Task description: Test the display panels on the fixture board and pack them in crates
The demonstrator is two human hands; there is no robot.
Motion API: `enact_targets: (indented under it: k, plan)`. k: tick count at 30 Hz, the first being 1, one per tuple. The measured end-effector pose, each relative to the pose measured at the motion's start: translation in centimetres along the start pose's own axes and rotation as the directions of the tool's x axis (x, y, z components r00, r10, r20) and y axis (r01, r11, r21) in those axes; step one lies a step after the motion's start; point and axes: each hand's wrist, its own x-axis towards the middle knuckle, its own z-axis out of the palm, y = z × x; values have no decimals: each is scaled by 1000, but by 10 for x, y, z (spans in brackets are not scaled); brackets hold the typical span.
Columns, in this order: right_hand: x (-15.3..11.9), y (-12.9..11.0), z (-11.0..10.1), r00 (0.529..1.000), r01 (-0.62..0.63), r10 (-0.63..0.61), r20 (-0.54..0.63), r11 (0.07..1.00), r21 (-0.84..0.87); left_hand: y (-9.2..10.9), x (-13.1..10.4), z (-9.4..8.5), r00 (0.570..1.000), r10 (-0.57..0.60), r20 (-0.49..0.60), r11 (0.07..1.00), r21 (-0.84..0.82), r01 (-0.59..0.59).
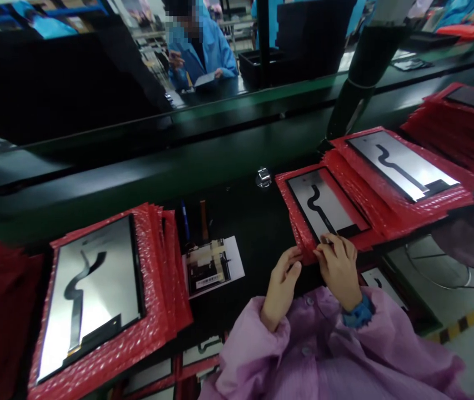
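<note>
My left hand (283,284) is closed at the near left corner of a red bubble-wrap bag (283,191), thumb and fingers pressed together on its edge. A display panel (303,197) with a curved black ribbon cable (314,203) lies on that bag. My right hand (339,269), a blue band at its wrist, bends over the panel's near edge. Its fingers are pinched together by the lower end of the cable; what they hold is hidden. Just to the right, another display panel (399,166) rests on a stack of red bags (357,194).
At left, a large display panel (95,278) tops another red bag stack (165,278). Between lie a taped part on a white card (237,258), a blue pen (185,219) and a shiny metal object (263,178). A dark post (357,83) rises behind; a person in blue (220,50) sits across.
</note>
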Motion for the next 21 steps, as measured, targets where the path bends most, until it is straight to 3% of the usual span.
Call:
enact_targets:
  k: [5,8,11,17,19,21]
  plan:
    - [-2,-7,-11,999,-6,11,-36,991,135,11,15,19,982,-168,90,937,-294,188]
    - [-10,-21,-20,990,134,-138,16,978,163,17,24,25,945,-302,127,844,-425,327]
    - [-19,-37,-27,965,254,-261,17,951,177,21,27,22,904,-408,127,796,-437,420]
    - [-22,-44,-31,924,380,-344,-166,872,308,37,4,-8,923,-379,-68,836,-453,310]
    - [-20,-40,-27,913,404,-359,-192,853,329,44,-3,-25,901,-413,-134,842,-433,321]
    - [-19,-34,-20,922,386,-358,-146,874,293,49,-6,-40,859,-473,-195,838,-401,371]
